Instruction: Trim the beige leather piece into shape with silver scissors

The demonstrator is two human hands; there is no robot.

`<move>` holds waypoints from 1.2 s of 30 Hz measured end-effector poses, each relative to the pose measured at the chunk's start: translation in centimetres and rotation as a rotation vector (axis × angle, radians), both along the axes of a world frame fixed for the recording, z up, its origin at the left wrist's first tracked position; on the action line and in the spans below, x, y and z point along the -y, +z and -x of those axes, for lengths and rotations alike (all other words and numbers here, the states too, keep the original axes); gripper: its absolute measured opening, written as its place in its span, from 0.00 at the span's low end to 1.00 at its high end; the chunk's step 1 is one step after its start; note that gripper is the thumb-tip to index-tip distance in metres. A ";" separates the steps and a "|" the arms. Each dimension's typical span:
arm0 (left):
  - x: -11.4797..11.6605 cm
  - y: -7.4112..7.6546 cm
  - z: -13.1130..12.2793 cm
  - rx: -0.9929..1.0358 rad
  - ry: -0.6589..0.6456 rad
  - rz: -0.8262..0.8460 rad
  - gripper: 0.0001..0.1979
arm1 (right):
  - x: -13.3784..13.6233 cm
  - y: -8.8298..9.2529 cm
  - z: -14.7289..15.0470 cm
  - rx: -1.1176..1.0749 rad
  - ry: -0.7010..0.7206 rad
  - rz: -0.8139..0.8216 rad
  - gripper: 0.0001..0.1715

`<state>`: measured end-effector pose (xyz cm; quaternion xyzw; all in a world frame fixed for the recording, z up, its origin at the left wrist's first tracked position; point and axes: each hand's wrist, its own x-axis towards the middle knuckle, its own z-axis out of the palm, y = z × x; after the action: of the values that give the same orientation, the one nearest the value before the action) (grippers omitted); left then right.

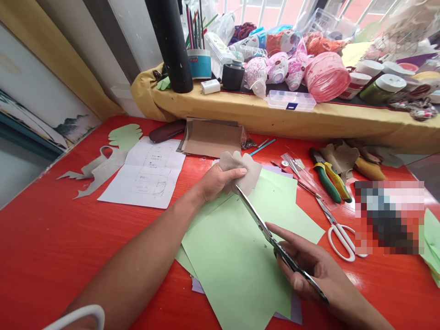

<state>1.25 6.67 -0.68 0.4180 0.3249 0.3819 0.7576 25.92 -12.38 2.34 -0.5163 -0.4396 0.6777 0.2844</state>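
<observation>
My left hand (218,181) pinches a beige, textured piece of leather-like material (249,167) with a scalloped edge, its thumb lying on top. In my right hand (309,266) is a long pair of metal punch pliers or scissors-like tool (256,217); its exact kind is hard to make out. The tip of this tool reaches the lower edge of the beige piece. Both are held above light green paper sheets (237,256) on the red table. Small dark specks lie on the green paper.
White-handled scissors (340,236) and green-yellow pliers (328,178) lie to the right. A marked white sheet (147,174), beige scraps (98,167) and brown sheets (213,137) are left and behind. Jars and pink figures (277,68) crowd the yellow-covered sill (220,107).
</observation>
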 end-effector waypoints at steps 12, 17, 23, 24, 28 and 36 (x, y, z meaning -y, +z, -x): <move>0.2 0.4 -0.1 0.021 0.016 0.014 0.16 | -0.2 -0.3 -0.1 -0.018 -0.018 0.007 0.51; 0.2 -0.2 -0.2 -0.002 0.058 0.015 0.14 | -0.2 0.8 0.4 -0.023 -0.042 0.046 0.49; 0.2 -0.5 -0.2 -0.038 0.057 -0.021 0.15 | -0.1 0.6 0.4 -0.031 -0.061 0.053 0.48; 0.3 -0.5 -0.2 -0.053 0.063 -0.022 0.15 | -0.1 0.5 0.4 -0.032 -0.064 0.053 0.47; 0.3 -0.4 -0.2 -0.090 0.113 -0.038 0.15 | 0.0 -0.2 0.2 -0.042 -0.069 0.054 0.47; 0.1 -0.7 -0.1 -0.132 0.102 -0.088 0.14 | 0.1 -1.9 -0.1 -0.158 -0.069 0.015 0.49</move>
<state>1.30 6.55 -1.36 0.4580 0.3780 0.4056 0.6949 26.02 -12.46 0.42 -0.4781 -0.3926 0.7094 0.3377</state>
